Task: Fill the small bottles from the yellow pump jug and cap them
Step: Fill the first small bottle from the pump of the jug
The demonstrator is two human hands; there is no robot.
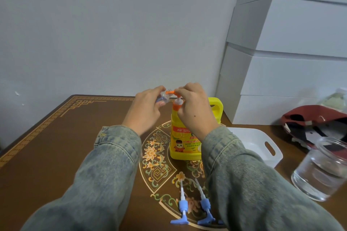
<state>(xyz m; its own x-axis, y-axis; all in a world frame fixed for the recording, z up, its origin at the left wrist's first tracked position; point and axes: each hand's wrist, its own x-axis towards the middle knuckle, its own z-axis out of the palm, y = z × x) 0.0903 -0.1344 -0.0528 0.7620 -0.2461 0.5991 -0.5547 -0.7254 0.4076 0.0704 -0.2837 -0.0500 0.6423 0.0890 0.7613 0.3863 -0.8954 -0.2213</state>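
Home room: ornate brown table (pixel 56 146), bare white wall (pixel 112 24), stacked white boxes (pixel 291 62), red cap (pixel 309 118)
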